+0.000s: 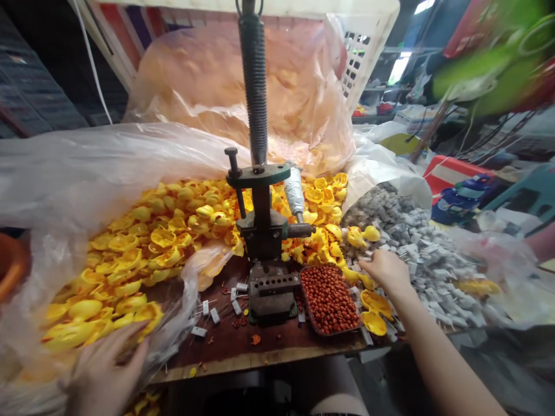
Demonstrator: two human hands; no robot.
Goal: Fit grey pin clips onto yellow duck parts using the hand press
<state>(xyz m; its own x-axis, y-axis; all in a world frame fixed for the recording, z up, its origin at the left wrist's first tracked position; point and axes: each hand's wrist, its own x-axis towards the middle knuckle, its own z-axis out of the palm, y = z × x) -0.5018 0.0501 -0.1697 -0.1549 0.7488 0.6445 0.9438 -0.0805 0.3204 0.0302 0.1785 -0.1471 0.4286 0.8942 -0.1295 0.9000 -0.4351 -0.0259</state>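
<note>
My left hand [106,367] is at the lower left, slightly blurred, its thumb and fingers apart at the near edge of a heap of yellow plastic duck-shaped shell halves [162,237]. The fingertips overlap the nearest shells in view; contact is unclear. On the right, my right hand [388,270] has its fingers pinched together at the edge of a pile of small grey-white blocks with metal pins [416,248]. What lies between those fingertips is hidden or too small to name. Two yellow shell halves [375,315] lie just below this hand.
A dark hand press [262,231] stands upright mid-table. Beside it sits a tray [307,305] full of small red-brown beads [330,297]. Several loose pinned blocks [215,315] lie left of its base. Clear plastic sheeting [69,173] surrounds the shells; a white crate [368,40] stands behind.
</note>
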